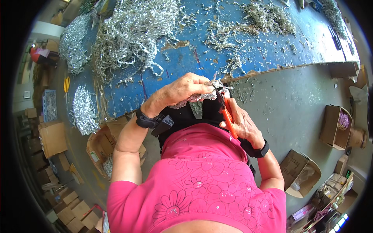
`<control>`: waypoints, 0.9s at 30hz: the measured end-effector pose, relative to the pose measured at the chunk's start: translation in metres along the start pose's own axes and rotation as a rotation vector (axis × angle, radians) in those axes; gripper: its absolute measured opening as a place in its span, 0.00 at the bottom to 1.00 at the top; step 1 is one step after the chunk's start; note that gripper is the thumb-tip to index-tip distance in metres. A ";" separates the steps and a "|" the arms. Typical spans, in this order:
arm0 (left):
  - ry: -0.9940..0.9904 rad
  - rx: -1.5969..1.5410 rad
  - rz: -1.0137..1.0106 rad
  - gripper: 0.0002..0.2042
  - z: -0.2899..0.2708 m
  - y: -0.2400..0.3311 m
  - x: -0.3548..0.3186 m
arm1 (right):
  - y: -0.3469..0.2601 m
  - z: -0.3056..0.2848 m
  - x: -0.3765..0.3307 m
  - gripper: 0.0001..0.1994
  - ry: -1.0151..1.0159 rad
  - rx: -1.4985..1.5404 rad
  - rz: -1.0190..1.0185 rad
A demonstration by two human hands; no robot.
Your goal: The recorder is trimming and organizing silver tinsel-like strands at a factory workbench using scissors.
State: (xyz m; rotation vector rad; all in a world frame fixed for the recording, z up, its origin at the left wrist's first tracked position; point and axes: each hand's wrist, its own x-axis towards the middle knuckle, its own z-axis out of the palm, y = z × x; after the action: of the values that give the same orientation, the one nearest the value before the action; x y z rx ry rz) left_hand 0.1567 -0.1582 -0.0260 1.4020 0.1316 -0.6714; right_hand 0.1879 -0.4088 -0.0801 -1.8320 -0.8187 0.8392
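In front of my body, at the near edge of the blue table (175,66), my left hand (185,89) is closed around a bunch of silver tinsel (202,97). Part of that bunch is hidden under the fingers. My right hand (241,121) grips cutters with orange handles (228,116). Their dark blades point up and away from me, against the tinsel end by my left fingertips. Whether the blades are closed on the tinsel is too small to tell.
A large silver tinsel heap (132,35) covers the table's left part; a duller pile (268,17) lies at the far right. More tinsel (83,112) hangs off the left edge near yellow-handled scissors (67,84). Open cardboard boxes (299,171) stand on the floor.
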 end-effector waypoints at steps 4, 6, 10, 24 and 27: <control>-0.005 -0.119 -0.064 0.13 0.002 -0.002 0.001 | 0.004 0.001 -0.001 0.34 -0.001 0.002 -0.032; -0.028 -0.133 -0.061 0.14 0.000 -0.003 0.001 | 0.002 0.001 0.000 0.29 0.012 -0.002 0.012; 0.030 -0.146 -0.085 0.13 0.002 -0.007 0.002 | 0.004 0.007 0.000 0.23 0.054 0.002 0.004; 0.149 0.220 0.098 0.11 0.008 -0.015 0.003 | 0.012 0.003 -0.009 0.32 0.106 0.002 -0.044; 0.385 0.713 0.353 0.10 0.017 -0.019 0.002 | 0.000 -0.002 -0.011 0.39 0.043 -0.092 0.081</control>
State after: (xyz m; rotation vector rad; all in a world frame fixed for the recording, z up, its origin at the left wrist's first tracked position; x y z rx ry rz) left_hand 0.1441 -0.1750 -0.0400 2.1690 -0.0651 -0.1349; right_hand 0.1831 -0.4188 -0.0776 -1.9685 -0.7713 0.8223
